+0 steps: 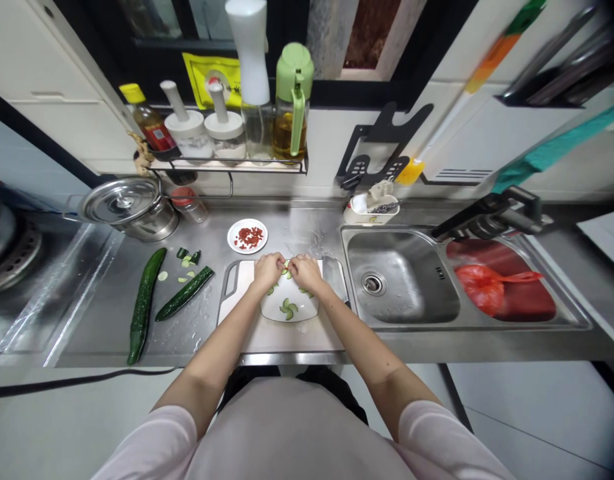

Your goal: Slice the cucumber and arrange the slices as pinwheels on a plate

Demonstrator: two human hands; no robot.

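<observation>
My left hand (270, 269) and my right hand (305, 272) meet at the far edge of a white plate (305, 311). Both have their fingers pinched around small green cucumber slices (287, 271), partly hidden by the fingertips. More slices lie on the plate, with a fanned cluster (287, 309) near its front rim and others at the sides beneath my hands. Under the plate is a cutting board (291, 339) with grey handles. To the left lie a whole cucumber (145, 303), a cut length of cucumber (185, 293) and a few cucumber offcuts (187, 259).
Behind the board stands a small white dish (232, 241) of chopped red pieces. A lidded steel pot (151, 223) and a red-capped jar (191, 205) are at back left. A sink (411, 293) is on the right, with a red bag (479, 290) in its second basin. Bottles line a shelf (227, 167) above.
</observation>
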